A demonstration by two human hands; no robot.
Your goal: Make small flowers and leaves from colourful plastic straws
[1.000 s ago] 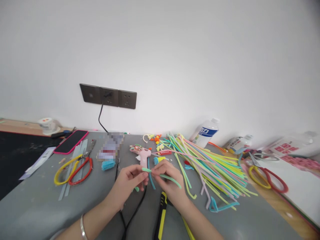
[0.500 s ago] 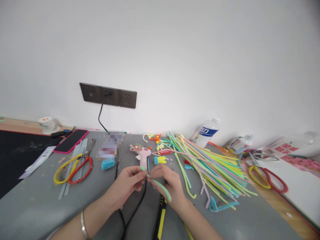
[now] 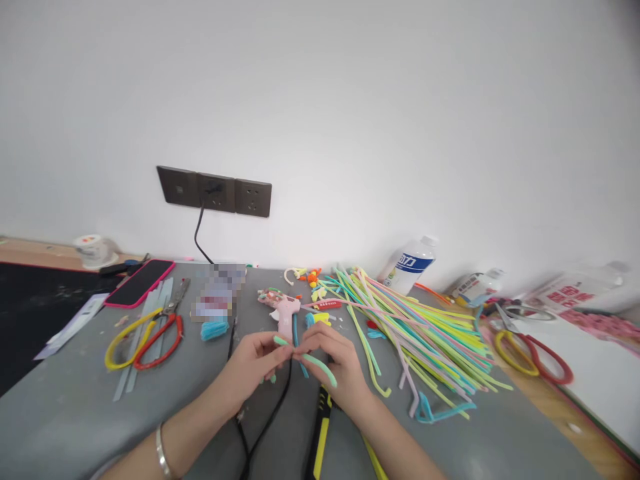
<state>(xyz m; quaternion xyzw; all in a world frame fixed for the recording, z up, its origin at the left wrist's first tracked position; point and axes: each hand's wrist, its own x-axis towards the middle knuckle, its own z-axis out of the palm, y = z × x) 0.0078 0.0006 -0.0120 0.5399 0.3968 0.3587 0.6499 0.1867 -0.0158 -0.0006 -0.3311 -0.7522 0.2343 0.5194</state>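
A mint-green pipe cleaner (image 3: 320, 368) is pinched between my two hands at the middle of the desk. My left hand (image 3: 257, 363) closes its thumb and fingers on one end, and a short green tip shows above the thumb. My right hand (image 3: 333, 360) grips the strip close beside it, with the longer, curved part lying across its fingers. The fingertips of both hands almost meet. Just behind them lies a pink glue gun (image 3: 287, 313), its handle partly hidden by my fingers. A blue pipe cleaner (image 3: 295, 330) runs beside that handle.
Many pastel pipe cleaners (image 3: 425, 327) spread to the right. Red-and-yellow-handled scissors (image 3: 157, 340) and a pink-edged phone (image 3: 141, 283) lie left; another pair of scissors (image 3: 533, 357) lies right. A black-and-yellow cutter (image 3: 320, 433) and a black cable (image 3: 273, 417) lie close below my hands. A white bottle (image 3: 410, 265) stands behind.
The green pipe cleaner has shifted slightly between my fingers, with its upper tip now pointing more to the left. Both hands stay together in nearly the same place.
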